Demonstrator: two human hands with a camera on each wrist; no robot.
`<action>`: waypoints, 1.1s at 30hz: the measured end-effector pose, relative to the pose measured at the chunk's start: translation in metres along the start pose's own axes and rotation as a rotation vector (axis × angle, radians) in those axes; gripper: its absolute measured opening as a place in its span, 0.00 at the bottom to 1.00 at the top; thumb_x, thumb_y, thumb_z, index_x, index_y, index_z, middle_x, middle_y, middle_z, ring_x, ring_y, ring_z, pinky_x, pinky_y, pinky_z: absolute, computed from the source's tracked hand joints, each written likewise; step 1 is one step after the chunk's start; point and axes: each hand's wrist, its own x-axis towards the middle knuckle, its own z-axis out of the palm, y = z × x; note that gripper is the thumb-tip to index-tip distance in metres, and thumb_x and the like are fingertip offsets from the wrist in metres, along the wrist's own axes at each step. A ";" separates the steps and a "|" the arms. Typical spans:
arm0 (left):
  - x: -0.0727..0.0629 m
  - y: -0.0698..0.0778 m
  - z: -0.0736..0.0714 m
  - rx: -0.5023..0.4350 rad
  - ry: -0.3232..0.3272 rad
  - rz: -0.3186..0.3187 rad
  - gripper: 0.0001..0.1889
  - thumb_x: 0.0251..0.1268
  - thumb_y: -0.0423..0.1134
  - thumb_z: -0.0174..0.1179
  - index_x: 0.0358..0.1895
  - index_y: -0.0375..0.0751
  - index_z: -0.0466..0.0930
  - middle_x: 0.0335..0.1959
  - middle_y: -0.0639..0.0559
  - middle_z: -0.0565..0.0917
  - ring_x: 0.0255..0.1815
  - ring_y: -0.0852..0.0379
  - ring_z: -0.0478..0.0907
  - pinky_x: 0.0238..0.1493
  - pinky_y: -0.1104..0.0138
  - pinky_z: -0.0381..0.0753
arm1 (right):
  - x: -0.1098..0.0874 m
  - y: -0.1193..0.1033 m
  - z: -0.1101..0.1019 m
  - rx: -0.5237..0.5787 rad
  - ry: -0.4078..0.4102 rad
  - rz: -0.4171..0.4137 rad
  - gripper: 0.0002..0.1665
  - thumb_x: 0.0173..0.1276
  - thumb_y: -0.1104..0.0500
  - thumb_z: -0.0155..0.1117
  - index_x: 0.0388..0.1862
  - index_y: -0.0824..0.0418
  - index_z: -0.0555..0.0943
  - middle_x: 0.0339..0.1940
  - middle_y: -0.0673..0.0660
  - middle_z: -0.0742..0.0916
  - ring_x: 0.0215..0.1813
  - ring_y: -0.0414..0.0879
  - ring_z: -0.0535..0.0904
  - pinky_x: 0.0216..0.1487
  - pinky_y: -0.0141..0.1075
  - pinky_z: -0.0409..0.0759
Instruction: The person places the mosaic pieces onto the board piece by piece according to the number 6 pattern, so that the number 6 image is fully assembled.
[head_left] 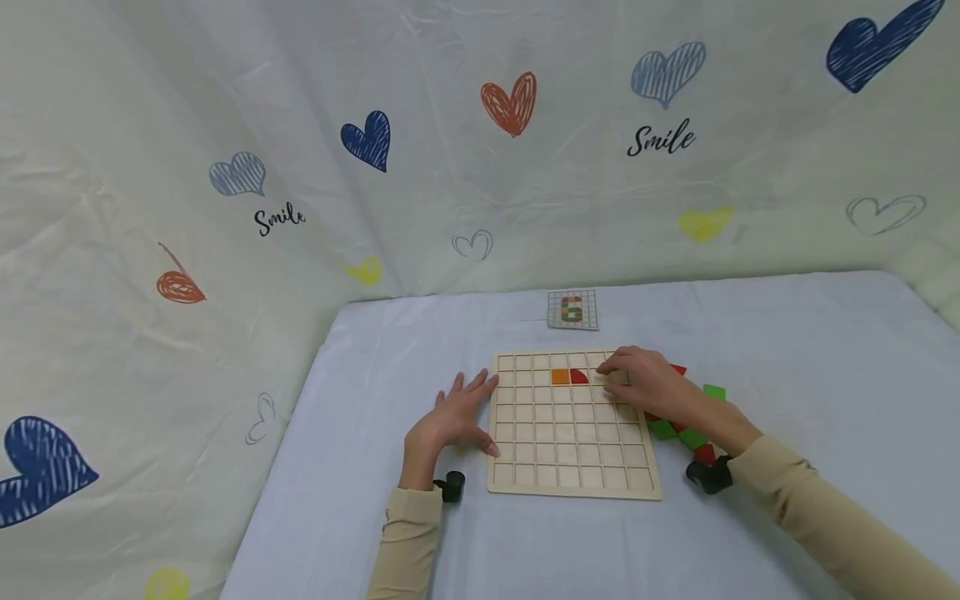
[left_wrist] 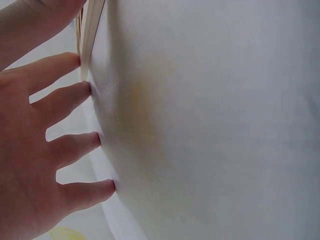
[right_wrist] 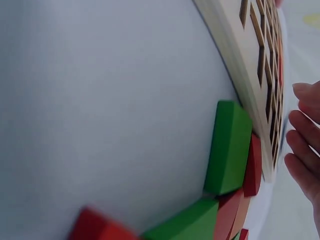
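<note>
A square wooden grid board (head_left: 566, 454) lies on the white cloth. In its upper rows sit an orange square block (head_left: 560, 377) and, right beside it, a red quarter-round block (head_left: 578, 377). Along the board's left side my left hand (head_left: 450, 421) rests with fingers spread, its thumb and fingertips at the wooden edge. My right hand (head_left: 647, 383) hovers over the upper right of the board, fingers loosely bent. The right wrist view shows its fingers (right_wrist: 302, 145) with nothing between them and the thumb.
Green blocks (right_wrist: 227, 150) and red blocks (head_left: 704, 454) lie loosely piled against the board's right edge, partly under my right forearm. Beyond the board is a small card (head_left: 573, 310) with a gridded coloured pattern. A heart-printed curtain (head_left: 420, 200) hangs behind the table.
</note>
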 end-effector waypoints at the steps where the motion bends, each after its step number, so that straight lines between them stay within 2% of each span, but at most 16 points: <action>1: 0.000 0.000 0.000 0.001 0.001 0.002 0.62 0.42 0.43 0.85 0.83 0.48 0.55 0.86 0.48 0.50 0.86 0.35 0.37 0.79 0.31 0.41 | -0.003 0.001 0.000 0.002 0.009 -0.008 0.13 0.63 0.65 0.75 0.47 0.65 0.88 0.45 0.58 0.89 0.48 0.55 0.84 0.49 0.51 0.85; 7: 0.000 -0.001 0.000 0.009 0.003 -0.008 0.62 0.42 0.43 0.85 0.83 0.48 0.55 0.86 0.48 0.50 0.86 0.35 0.37 0.79 0.32 0.41 | -0.016 0.010 -0.007 -0.017 0.062 -0.066 0.13 0.61 0.66 0.77 0.45 0.65 0.89 0.42 0.56 0.89 0.45 0.53 0.84 0.46 0.48 0.85; 10: 0.000 0.000 -0.001 0.013 0.001 -0.011 0.62 0.42 0.43 0.85 0.83 0.49 0.55 0.86 0.49 0.50 0.86 0.35 0.37 0.79 0.32 0.41 | -0.022 0.015 -0.011 -0.030 0.058 -0.031 0.13 0.61 0.66 0.76 0.45 0.65 0.89 0.42 0.56 0.89 0.45 0.53 0.83 0.46 0.49 0.85; 15: 0.001 0.001 -0.001 0.025 0.000 -0.012 0.63 0.41 0.44 0.85 0.83 0.49 0.55 0.86 0.49 0.50 0.86 0.35 0.37 0.79 0.32 0.42 | -0.030 0.024 -0.017 -0.017 0.043 0.073 0.13 0.63 0.66 0.73 0.48 0.64 0.89 0.44 0.56 0.89 0.45 0.51 0.82 0.46 0.45 0.85; 19: 0.001 0.001 -0.001 0.023 0.000 -0.012 0.63 0.41 0.44 0.85 0.83 0.49 0.55 0.86 0.49 0.50 0.86 0.35 0.37 0.79 0.32 0.42 | -0.033 0.035 -0.021 -0.031 0.068 0.079 0.13 0.62 0.67 0.74 0.47 0.65 0.89 0.41 0.56 0.89 0.41 0.48 0.80 0.42 0.39 0.84; 21: 0.001 0.000 -0.001 0.019 0.000 -0.011 0.63 0.41 0.44 0.85 0.83 0.49 0.55 0.86 0.49 0.50 0.86 0.35 0.37 0.79 0.32 0.42 | -0.034 0.040 -0.022 -0.057 0.080 0.073 0.14 0.61 0.67 0.75 0.46 0.66 0.89 0.40 0.56 0.89 0.40 0.48 0.80 0.41 0.39 0.84; 27: -0.001 -0.001 -0.001 0.019 0.002 -0.006 0.62 0.42 0.44 0.85 0.83 0.49 0.55 0.86 0.49 0.50 0.86 0.34 0.37 0.79 0.32 0.42 | -0.034 0.049 -0.026 -0.089 0.076 0.095 0.15 0.61 0.68 0.74 0.48 0.69 0.88 0.42 0.60 0.90 0.43 0.53 0.82 0.47 0.52 0.85; 33: -0.001 -0.001 -0.002 -0.001 0.002 0.016 0.62 0.43 0.43 0.85 0.83 0.47 0.54 0.86 0.47 0.50 0.86 0.34 0.37 0.79 0.31 0.41 | -0.038 0.055 -0.027 -0.087 0.118 0.119 0.15 0.60 0.68 0.76 0.46 0.70 0.88 0.41 0.62 0.88 0.43 0.55 0.81 0.44 0.48 0.85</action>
